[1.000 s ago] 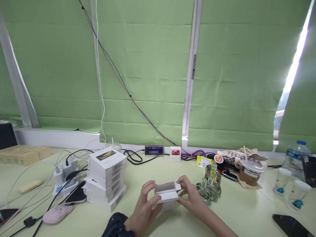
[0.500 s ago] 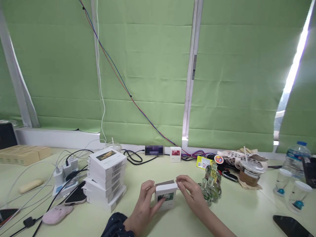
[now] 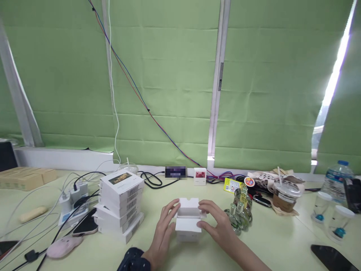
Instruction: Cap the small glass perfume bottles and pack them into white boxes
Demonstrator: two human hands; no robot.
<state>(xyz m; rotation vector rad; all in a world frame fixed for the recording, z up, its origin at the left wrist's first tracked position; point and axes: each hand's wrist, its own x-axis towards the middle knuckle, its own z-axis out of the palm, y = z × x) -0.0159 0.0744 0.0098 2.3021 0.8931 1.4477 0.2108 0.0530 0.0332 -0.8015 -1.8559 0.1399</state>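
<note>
A small white cardboard box (image 3: 188, 235) stands on the table in front of me, its top flap raised at the back and a pale opening showing. My left hand (image 3: 165, 229) is along its left side, fingertips at the flap's left edge. On the other side my right hand (image 3: 216, 220) grips the box, fingers at the flap and thumb on the front right corner. What lies inside the box cannot be made out. Left of my hands stands a stack of similar white boxes (image 3: 121, 203), the top one with a picture on its lid.
Green glass-like ornaments (image 3: 239, 212) stand close to my right hand. Farther right are an iced drink cup (image 3: 286, 194), lidded clear jars (image 3: 340, 224) and a black phone (image 3: 335, 258). Cables, chargers (image 3: 75, 199) and a pink pouch (image 3: 64, 246) fill the left side.
The box has been tipped so its top faces me, and its flap now stands up. The picture on its front is no longer visible. Both hands have shifted along its sides.
</note>
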